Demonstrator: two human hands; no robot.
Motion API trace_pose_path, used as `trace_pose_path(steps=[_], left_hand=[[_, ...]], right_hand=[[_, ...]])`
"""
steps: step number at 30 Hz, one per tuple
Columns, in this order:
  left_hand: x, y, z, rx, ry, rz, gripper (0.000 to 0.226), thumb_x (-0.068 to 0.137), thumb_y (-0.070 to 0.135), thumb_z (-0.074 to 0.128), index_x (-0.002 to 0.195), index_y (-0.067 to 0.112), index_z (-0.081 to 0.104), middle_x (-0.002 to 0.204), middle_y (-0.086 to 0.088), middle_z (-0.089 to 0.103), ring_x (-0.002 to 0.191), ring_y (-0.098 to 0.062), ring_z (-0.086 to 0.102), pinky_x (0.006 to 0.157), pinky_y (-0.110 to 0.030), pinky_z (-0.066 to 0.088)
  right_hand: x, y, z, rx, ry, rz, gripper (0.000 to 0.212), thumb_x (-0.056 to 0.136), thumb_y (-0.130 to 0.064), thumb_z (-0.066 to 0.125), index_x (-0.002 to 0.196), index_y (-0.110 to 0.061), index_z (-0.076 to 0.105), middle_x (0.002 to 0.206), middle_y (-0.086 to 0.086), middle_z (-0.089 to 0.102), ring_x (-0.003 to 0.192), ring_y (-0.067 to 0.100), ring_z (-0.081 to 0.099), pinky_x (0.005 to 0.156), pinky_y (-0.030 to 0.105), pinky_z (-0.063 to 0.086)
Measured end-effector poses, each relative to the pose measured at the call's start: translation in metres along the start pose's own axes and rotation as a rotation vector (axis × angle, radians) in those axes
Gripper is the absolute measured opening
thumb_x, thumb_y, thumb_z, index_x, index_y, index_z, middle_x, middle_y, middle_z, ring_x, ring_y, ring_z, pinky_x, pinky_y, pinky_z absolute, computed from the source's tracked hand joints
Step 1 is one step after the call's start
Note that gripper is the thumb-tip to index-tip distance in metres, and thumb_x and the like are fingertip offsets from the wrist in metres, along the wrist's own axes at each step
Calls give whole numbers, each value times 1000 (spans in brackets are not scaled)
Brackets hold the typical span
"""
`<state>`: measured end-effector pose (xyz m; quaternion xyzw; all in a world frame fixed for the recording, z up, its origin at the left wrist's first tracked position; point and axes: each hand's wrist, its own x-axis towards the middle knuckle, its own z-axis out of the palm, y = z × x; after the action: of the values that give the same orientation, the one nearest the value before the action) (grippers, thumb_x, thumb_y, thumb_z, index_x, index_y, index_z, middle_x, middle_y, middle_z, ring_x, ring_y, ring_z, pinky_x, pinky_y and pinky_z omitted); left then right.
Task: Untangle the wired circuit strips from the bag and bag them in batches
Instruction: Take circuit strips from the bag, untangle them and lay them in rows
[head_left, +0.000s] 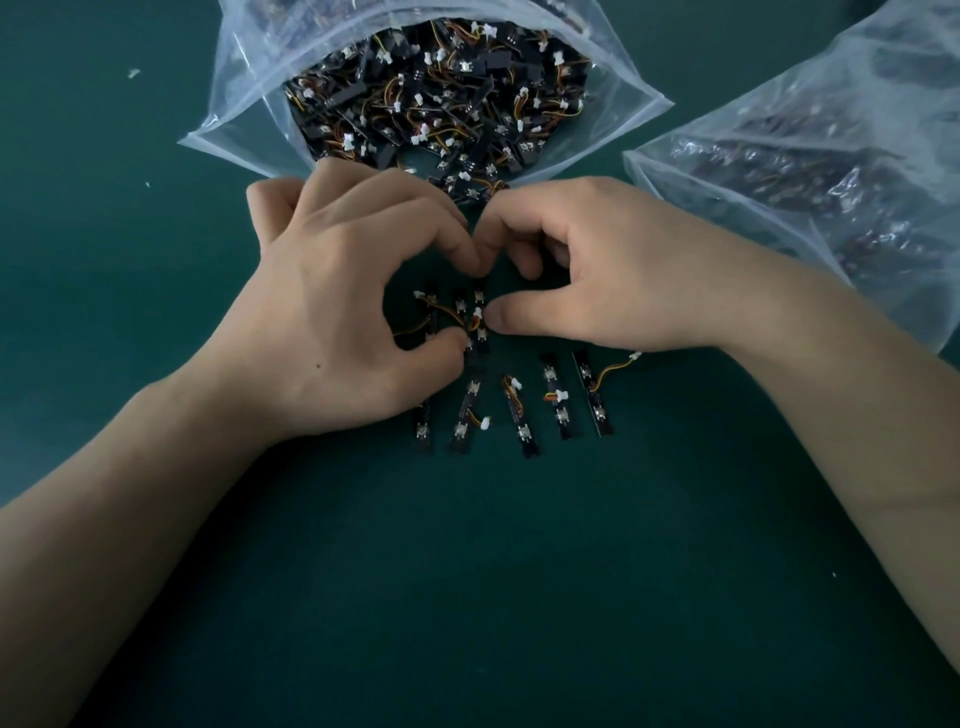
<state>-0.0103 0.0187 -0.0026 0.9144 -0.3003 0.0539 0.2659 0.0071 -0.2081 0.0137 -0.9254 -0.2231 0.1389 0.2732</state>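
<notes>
A clear plastic bag (244, 83) lies open at the top centre, full of tangled black circuit strips (441, 98) with orange and yellow wires and white plugs. In front of it, my left hand (343, 301) and my right hand (597, 270) meet over a small tangled cluster of strips (462, 317) on the green table; both pinch it between thumb and curled fingers. Below the hands, several separated strips (519, 410) lie side by side in a row, the leftmost partly under my left hand.
A second clear bag (831, 171) holding dark strips lies at the right edge. The dark green table surface (493, 571) stretches toward me. Small white scraps (133, 73) lie at the far left.
</notes>
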Motion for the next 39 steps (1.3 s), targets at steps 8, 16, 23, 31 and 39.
trace_pose_path(steps=[8,16,23,31,39], left_hand=[[-1,-1,2,-1,7,10,21,73,43,71,91,32,70,122,20,62,123,-17,46,103,-55,30],[0,-1,3,5,-2,7,18,74,43,71,89,34,70,122,21,62,124,-16,46,102,-49,26],[0,1,1,-7,7,-12,24,74,40,69,97,31,69,122,20,62,122,-16,46,103,-50,28],[4,1,-1,-68,149,-102,26,76,21,60,101,25,68,97,18,60,99,-11,49,99,-30,25],[5,3,-2,-126,165,-123,20,80,17,60,97,24,69,99,19,62,100,-11,54,102,-34,29]], right_hand=[[-3,-1,0,4,-3,-20,38,78,-66,72,106,-42,64,86,-12,57,77,2,54,62,15,39],[-4,1,-1,-43,-1,-43,46,72,-65,80,107,-41,62,86,-15,54,77,-6,53,66,8,39],[-6,9,-4,-80,-34,-86,43,75,-67,75,107,-42,63,91,-17,55,86,2,54,69,16,41],[2,16,15,-84,536,-192,19,90,-7,66,106,-11,73,114,4,62,103,10,57,92,29,44],[8,22,18,-196,517,-187,31,99,-12,58,126,-15,73,127,-4,66,122,20,56,107,39,38]])
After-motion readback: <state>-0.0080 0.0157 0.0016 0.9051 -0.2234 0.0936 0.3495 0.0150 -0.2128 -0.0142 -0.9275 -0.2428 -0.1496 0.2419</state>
